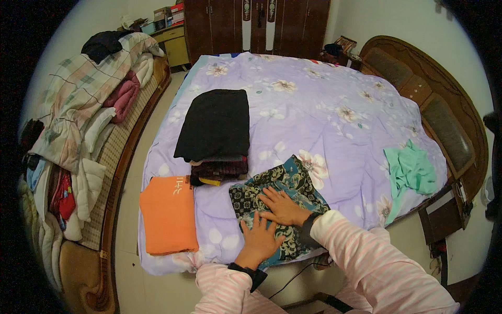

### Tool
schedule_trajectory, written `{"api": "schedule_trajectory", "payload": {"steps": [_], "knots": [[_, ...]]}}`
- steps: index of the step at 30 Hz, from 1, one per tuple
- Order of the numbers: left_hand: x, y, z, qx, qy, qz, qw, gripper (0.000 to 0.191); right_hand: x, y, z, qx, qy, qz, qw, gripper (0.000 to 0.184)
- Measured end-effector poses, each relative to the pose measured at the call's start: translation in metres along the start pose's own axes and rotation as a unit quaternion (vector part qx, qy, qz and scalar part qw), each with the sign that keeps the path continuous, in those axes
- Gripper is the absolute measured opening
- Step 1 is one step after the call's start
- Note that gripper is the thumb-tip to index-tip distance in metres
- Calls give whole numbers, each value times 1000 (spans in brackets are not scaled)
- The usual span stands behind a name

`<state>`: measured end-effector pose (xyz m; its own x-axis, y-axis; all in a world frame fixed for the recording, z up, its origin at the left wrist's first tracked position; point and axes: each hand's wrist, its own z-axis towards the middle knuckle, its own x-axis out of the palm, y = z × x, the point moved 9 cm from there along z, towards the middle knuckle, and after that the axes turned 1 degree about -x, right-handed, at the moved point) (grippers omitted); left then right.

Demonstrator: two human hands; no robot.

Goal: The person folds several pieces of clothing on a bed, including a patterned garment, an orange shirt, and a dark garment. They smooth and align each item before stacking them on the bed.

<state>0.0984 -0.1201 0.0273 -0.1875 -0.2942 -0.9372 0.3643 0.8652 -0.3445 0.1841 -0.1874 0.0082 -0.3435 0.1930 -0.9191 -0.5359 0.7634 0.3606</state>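
My left hand [259, 242] lies with fingers spread on the lower left part of a dark patterned garment [288, 176], which is partly folded near the bed's front edge. My right hand [284, 208] rests flat, fingers apart, on the garment's middle, just above and right of the left one. Neither hand grips the cloth. To the left sits an orange folded garment [168, 219] with pale lettering. Behind it stands a pile of folded clothes with a black garment [217, 121] on top. A mint green garment [410, 168] lies crumpled at the bed's right side.
A lilac floral cover [286, 114] spreads over the bed. The carved wooden headboard [417, 88] rises at right. A sofa [125, 157] heaped with blankets and clothes runs along the left. A dark wardrobe [223, 29] stands at the back. A black cable [292, 278] hangs near the front edge.
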Motion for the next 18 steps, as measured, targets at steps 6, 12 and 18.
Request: {"api": "schedule_trajectory", "payload": {"steps": [6, 12, 18], "knots": [[-37, 52, 6, -5, -169, -200, 965, 40, -37, 43, -48, -4, -112, -15, 994, 68], [-24, 54, 15, -41, -129, -10, 991, 51, 0, 80, -90, 17, -107, -108, 988, 77], [-18, 56, 22, -62, -110, 12, 992, 52, 13, 75, -88, 27, -131, -108, 985, 79]]}}
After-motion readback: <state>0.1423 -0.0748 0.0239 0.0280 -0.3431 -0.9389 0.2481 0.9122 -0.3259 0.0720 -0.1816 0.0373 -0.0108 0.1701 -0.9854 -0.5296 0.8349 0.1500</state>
